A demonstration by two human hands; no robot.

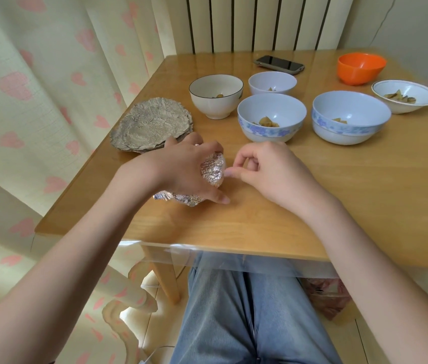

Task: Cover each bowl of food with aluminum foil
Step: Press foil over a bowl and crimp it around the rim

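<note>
- Left hand [181,166]: lay over a small foil-wrapped bowl [211,170] near the front left of the light wooden table [286,206], fingers curled round its crinkled silver covering, thumb tip touching the tabletop.
- Right hand [265,169]: just beside the wrapped bowl, fingers curled, fingertips touching or nearly touching the foil's right edge; whether it pinched the foil could not be told.
- Stack of crumpled round foil sheets [152,127]: at the table's left edge, behind the left hand.
- White bowl with a dark rim [215,97]: uncovered, a little food inside.
- Small plain white bowl [272,84]: uncovered, food inside.
- Two white bowls with blue flower bands [272,118] [350,118]: side by side, uncovered, food in each.
- Shallow white bowl with a thin rim line [406,97]: far right, food pieces inside.
- Orange plastic bowl [361,68]: back right.
- Dark mobile phone [278,64]: lying flat at the back.
</note>
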